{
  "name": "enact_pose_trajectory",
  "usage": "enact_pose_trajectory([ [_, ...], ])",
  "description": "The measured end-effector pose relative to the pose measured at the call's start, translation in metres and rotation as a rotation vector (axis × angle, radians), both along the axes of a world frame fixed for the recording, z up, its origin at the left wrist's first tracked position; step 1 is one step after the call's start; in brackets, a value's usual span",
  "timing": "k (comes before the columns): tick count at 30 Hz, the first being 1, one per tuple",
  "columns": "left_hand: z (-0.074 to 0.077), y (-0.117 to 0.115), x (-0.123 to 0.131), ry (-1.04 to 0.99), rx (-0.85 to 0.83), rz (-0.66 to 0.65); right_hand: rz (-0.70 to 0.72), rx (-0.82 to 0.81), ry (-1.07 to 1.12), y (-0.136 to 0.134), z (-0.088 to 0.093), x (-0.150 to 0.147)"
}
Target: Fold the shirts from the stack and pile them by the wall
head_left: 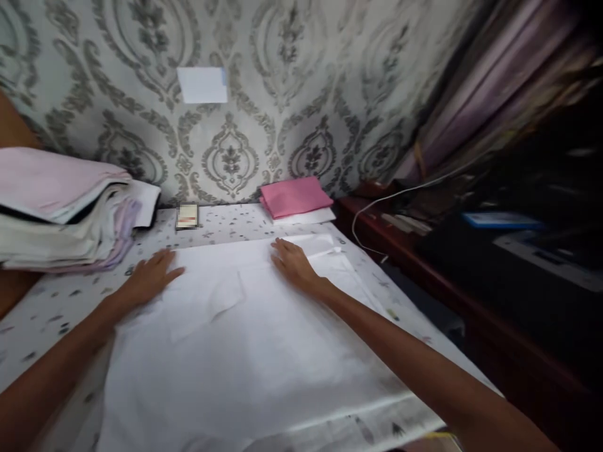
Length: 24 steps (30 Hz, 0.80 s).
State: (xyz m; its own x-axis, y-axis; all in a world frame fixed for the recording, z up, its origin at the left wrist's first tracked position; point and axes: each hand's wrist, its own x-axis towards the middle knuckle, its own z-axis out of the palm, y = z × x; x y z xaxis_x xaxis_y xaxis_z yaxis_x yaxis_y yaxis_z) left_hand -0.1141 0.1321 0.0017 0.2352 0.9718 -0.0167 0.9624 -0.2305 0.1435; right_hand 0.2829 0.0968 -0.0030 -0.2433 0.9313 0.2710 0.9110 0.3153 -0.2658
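A white garment (264, 351) with a chest pocket (217, 301) lies spread flat over a patterned bedsheet. My left hand (153, 276) rests at its far left edge, palm down, with the thumb apart from the fingers. Near the far edge, right of the middle, my right hand (294, 263) lies flat on the cloth with its fingers stretched out. Neither hand grasps anything that I can see. Slight blur softens both hands and the cloth.
Folded clothes (66, 207) are piled at the left. A folded pink cloth (296, 196) lies on something white by the wallpapered wall, and a small box (187, 216) stands left of it. A dark red wooden desk (452, 295) with a white cable (355, 220) borders the right side.
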Motion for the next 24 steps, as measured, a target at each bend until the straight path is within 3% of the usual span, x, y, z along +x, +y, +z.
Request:
enact_pose_trajectory([
  [3, -0.019, 0.008, -0.009, 0.039, 0.007, -0.002, -0.219, -0.065, -0.032, 0.01, -0.007, 0.05],
  [5, -0.023, 0.009, -0.012, 0.044, 0.027, -0.01, -0.318, -0.075, -0.015, 0.011, -0.01, 0.082],
  [8, -0.016, 0.004, -0.009, 0.062, 0.046, 0.002, -0.456, -0.087, 0.039, 0.014, -0.009, 0.122],
  [11, 0.001, -0.011, 0.006, 0.062, 0.155, -0.026, -0.598, -0.108, 0.11, 0.02, -0.005, 0.149],
  [13, 0.012, -0.028, 0.023, 0.011, 0.214, -0.119, -0.686, -0.134, 0.159, 0.025, -0.003, 0.161],
  [15, 0.02, -0.05, 0.043, -0.071, 0.169, -0.258, -0.751, -0.171, 0.215, 0.03, -0.002, 0.167],
  [19, 0.022, -0.088, 0.076, -0.101, 0.087, -0.502, -0.785, -0.206, 0.369, 0.038, 0.0, 0.171],
  [24, 0.014, -0.1, 0.084, -0.047, 0.114, -0.537, -0.756, -0.16, 0.683, 0.046, 0.007, 0.161],
])
